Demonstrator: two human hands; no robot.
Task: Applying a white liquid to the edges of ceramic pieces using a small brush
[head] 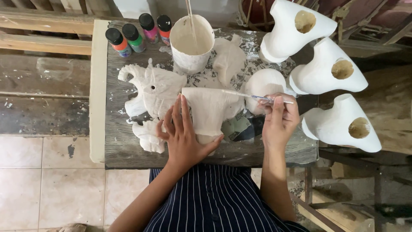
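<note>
Pinched between my right hand [280,115] fingers: a thin paintbrush [257,97], held level, tip pointing left and touching the upper right edge of the white mask piece [210,109]. Fingers closed tight on the handle.

My left hand [184,135] lies flat with fingers spread on that same mask piece, pressing its lower left side; nothing gripped, thumb out toward the right along the bottom edge.

The mask piece sits mid-board on the grey wooden tabletop [124,148], near the front edge, right in front of me.

Around it:
- Elephant-shaped white casting [152,88] just left of the mask, touching or overlapping it (can't tell which).
- Smaller white casting [148,136] below that, beside my left wrist.
- White paint cup [192,43] behind the mask, with a stick standing in it.
- Four small paint bottles [137,32], black caps, at the back left.
- Round white piece [262,83] just behind my right hand.
- Three white hollow masks [330,71] with round holes, stacked along the right, off the board.
</note>
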